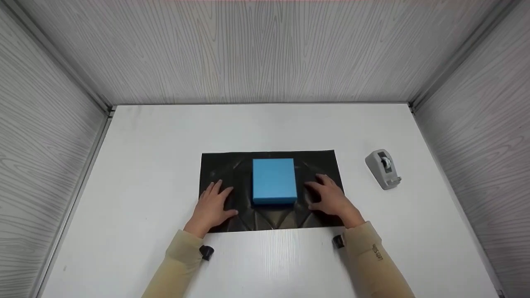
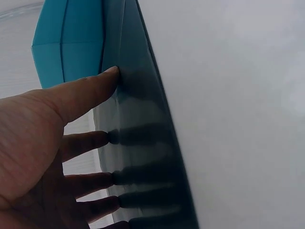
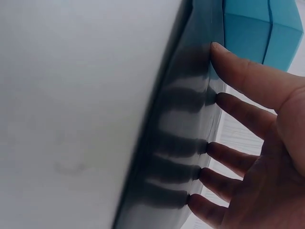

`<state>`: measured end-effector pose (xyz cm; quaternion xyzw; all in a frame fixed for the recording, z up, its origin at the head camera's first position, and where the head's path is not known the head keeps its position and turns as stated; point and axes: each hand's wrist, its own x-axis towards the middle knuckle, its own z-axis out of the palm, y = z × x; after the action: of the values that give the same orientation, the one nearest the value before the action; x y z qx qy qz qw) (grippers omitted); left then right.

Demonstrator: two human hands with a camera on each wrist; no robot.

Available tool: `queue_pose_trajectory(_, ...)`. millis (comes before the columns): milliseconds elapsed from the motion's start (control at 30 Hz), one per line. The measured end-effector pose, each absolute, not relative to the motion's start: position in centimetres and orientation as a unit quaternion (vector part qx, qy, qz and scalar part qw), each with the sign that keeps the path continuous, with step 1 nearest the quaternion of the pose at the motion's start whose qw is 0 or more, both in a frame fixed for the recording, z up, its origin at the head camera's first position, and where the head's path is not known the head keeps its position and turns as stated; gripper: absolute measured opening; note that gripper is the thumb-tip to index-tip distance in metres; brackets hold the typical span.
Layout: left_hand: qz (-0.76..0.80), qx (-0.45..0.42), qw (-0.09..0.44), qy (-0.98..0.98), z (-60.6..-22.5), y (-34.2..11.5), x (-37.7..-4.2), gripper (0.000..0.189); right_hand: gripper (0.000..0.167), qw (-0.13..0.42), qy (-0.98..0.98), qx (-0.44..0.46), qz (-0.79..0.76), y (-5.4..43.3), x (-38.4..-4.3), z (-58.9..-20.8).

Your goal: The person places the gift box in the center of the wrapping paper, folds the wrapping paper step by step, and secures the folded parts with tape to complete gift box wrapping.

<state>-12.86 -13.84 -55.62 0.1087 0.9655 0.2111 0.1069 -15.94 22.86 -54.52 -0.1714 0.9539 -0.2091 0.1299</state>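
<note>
A blue box [image 1: 274, 180] sits in the middle of a dark, glossy, creased sheet [image 1: 232, 165] laid flat on the white table. On the sheet's left part, my left hand [image 1: 212, 209] rests its spread fingertips, apart from the box. My right hand [image 1: 330, 198] touches the right part in the same way, fingers slightly bent. Both wrist views show the fingertips against the shiny surface, with the box [image 2: 71, 43] beyond the left thumb and the box [image 3: 262, 31] beyond the right thumb. Nothing is pinched in either hand.
To the right of the sheet stands a grey tape dispenser [image 1: 383, 169] with a roll in it. Pale wood-grain panels [image 1: 256, 54] enclose the white table [image 1: 157, 136] at the back and both sides.
</note>
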Motion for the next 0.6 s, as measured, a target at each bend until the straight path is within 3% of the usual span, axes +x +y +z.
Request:
queue_pose_trajectory(267, 0.211, 0.103, 0.109, 0.966, -55.5, -13.9, -13.2, 0.072, 0.063, 0.126, 0.954, -0.165, -0.218, 22.6, -16.5, -54.6)
queue_pose_trajectory(467, 0.233, 0.095, 0.062, 0.966, -54.9, -13.3, -13.1, 0.059, 0.039, 0.056, 0.942, -0.127, -0.305, 21.5, -16.5, -54.3)
queue_pose_trajectory(600, 0.280, 0.088, 0.027, 0.956, -54.4, -12.2, -13.2, 0.045, 0.036, 0.039, 0.917, -0.098, -0.384, 20.3, -16.3, -54.1)
